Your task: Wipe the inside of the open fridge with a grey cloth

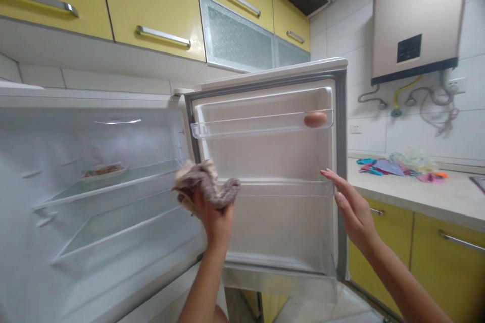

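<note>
Far left, we note the open white fridge compartment (pixel 22 171) with two clear glass shelves (pixel 113 186); a shallow tray of brownish food (pixel 103 170) sits at the back of the upper one. The shelf fronts are hard, thin edges, and the room between them is low.

Centre, our left hand (pixel 214 219) is raised in front of the hinge side and closed around a bunched grey-brown cleaning cloth (pixel 206 184). The cloth sits on top of the fist, folds spilling over the fingers. We judge it light, soft and limp, with no grip problem; it is best taken in a loose bundle in the palm, as held here, so that no loose corner snags a shelf edge.

Next, the inside of the open white fridge door (pixel 265 161), with a grey rubber seal around it. A clear plastic door rack (pixel 261 123) runs across the top; one brown egg (pixel 315 119) rests at its right end, fragile and free to roll. Below the rack the door liner is a wide bare panel, the easiest room for moving.

Right, our right hand (pixel 350 207) is open, fingers straight and together, tips touching the door's outer edge. Beyond lie a pale kitchen counter (pixel 417 192) and colourful plastic bags (pixel 397 166).
</note>
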Motion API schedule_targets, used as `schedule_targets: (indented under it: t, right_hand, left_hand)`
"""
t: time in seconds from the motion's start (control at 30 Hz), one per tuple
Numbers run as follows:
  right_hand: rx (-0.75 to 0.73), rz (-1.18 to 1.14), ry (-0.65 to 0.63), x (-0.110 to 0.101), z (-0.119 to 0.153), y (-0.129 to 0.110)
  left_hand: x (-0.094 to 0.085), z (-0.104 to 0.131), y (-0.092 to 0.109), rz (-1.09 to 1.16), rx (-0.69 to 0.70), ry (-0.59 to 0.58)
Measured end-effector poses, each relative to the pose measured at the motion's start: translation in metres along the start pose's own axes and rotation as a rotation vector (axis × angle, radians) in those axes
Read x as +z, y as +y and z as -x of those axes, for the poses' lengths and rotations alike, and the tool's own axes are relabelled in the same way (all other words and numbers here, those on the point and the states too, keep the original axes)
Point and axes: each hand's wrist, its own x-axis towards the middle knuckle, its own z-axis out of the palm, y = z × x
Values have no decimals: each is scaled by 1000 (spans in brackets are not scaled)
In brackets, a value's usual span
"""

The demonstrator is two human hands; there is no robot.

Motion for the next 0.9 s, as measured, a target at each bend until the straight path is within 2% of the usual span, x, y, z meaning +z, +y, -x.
schedule_targets:
  t: [0.07, 0.13, 0.23, 0.3, 0.37, 0.47, 0.6, 0.73, 0.9]
  right_hand:
    - [45, -52, 1, -4, -1, 1]
    - [74, -107, -11, -7, -3, 3]
    - [87, -150, -35, -10, -3, 6]
    - [107, -182, -30, -11, -3, 7]
    - [131, -198, 0, -11, -2, 9]
    - [153, -181, 56, -12, -3, 16]
    - [155, -209, 97, -12, -7, 25]
    - [180, -98, 122, -9, -10, 28]
    - [202, -24, 82, -4, -18, 27]
  left_hand:
    - [0, 1, -6, -119, 267, -232]
    - [1, 6, 0, -189, 462, -412]
    - [12, 25, 28, -300, 676, -679]
    - [26, 44, 51, -413, 771, -778]
    - [44, 66, 73, -513, 840, -742]
    - [73, 96, 97, -561, 951, -613]
    - [100, 113, 109, -578, 943, -484]
    - [102, 96, 98, -529, 1010, -498]
    - [78, 53, 65, -592, 961, -564]
